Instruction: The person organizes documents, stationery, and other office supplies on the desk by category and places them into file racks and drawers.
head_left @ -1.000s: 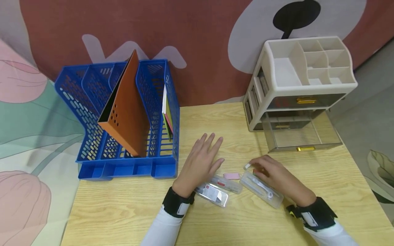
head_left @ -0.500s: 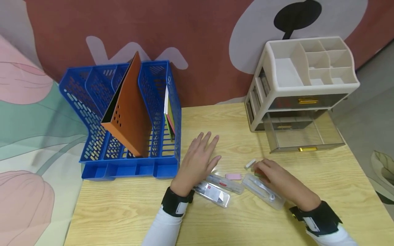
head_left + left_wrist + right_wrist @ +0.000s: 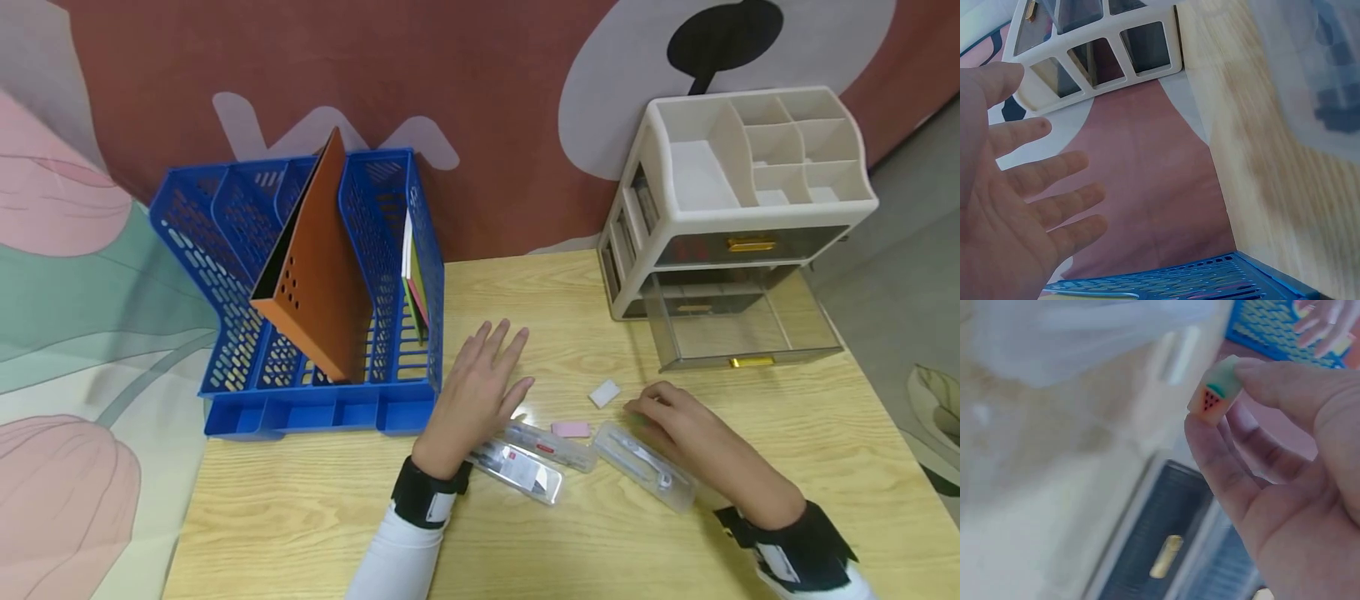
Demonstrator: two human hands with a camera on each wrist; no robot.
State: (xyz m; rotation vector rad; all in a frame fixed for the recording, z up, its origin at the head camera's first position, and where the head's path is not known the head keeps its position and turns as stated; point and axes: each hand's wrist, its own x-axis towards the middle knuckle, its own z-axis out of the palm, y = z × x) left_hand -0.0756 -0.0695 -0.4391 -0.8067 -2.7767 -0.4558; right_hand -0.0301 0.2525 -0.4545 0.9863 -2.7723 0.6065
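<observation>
My right hand (image 3: 686, 421) pinches a small eraser with a watermelon print (image 3: 1212, 399) between thumb and fingertip, plain in the right wrist view and hidden in the head view. Just left of that hand, a white eraser (image 3: 604, 393) lies flat on the table. Nearer me are a pink eraser (image 3: 571, 429) and a clear case (image 3: 643, 465) with a white tool inside. My left hand (image 3: 474, 396) has straight, spread fingers and holds nothing. By its wrist lie two more clear cases, one with a red label (image 3: 551, 446), the other with dark contents (image 3: 521, 472), partly covered by the hand.
At the back right stands a white drawer organizer (image 3: 761, 212) with its clear lower drawer (image 3: 750, 337) pulled out. A blue file rack (image 3: 315, 396) holding an orange folder (image 3: 322, 275) and thin booklets (image 3: 414, 283) stands at the left.
The white eraser has left my right hand and lies flat on the table. That hand has drawn slightly right and now pinches the watermelon eraser. My left hand has barely shifted.
</observation>
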